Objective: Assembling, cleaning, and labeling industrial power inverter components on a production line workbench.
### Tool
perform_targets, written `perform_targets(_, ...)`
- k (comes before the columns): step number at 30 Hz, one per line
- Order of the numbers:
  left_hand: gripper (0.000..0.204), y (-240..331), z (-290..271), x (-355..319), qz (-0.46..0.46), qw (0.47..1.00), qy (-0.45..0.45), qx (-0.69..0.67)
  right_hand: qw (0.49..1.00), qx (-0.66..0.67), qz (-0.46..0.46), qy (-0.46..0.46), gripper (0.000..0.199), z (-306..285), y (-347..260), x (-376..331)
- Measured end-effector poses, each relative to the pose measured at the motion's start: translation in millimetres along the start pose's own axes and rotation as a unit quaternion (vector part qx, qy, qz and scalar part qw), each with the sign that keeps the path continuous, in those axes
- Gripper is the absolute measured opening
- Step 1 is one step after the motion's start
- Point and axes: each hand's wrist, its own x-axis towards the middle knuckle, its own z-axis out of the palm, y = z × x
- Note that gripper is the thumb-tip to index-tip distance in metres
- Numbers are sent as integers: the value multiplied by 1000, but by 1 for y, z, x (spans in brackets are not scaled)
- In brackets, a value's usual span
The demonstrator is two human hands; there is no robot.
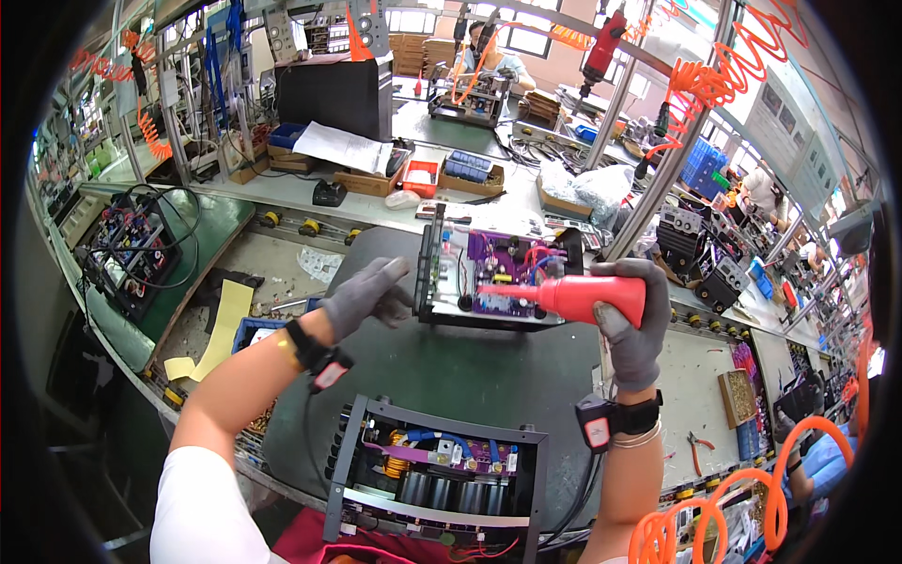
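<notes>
A grey-gloved right hand, my right hand (643, 329), is wrapped round a red squeeze bottle (583, 298). The bottle lies tilted almost level, its long thin nozzle pointing left over the purple circuit board (503, 252) of an open electronic unit (489, 322). Whether the tip touches the board I cannot tell. My left hand (368, 295), also gloved, is beside the unit's left panel with its fingers stretched out and nothing visible in them. Closer to me, a second open chassis (442, 498) shows black capacitors, a copper coil and purple boards.
Both units rest on a dark green mat (460, 371). Red-handled pliers (697, 451) and a box of small screws (738, 399) lie at right. Another wired unit (127, 249) stands far left. Orange coiled hoses (714, 512) hang nearby. A person (489, 61) works across the bench.
</notes>
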Motion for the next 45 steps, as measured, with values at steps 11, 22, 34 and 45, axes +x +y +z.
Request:
perform_targets(11, 35, -114, -24, -216, 6, 990, 120, 74, 964, -149, -91, -200, 38, 76, 88, -23)
perform_targets(22, 25, -157, 17, -232, 97, 945, 271, 153, 963, -143, -113, -200, 37, 111, 120, -28)
perform_targets(34, 20, -146, 23, -235, 129, 940, 273, 155, 952, -167, -129, -222, 34, 114, 110, -29)
perform_targets(45, 16, -152, 19, -237, 172, 929, 262, 198, 963, -219, -76, -134, 41, 36, -89, -17)
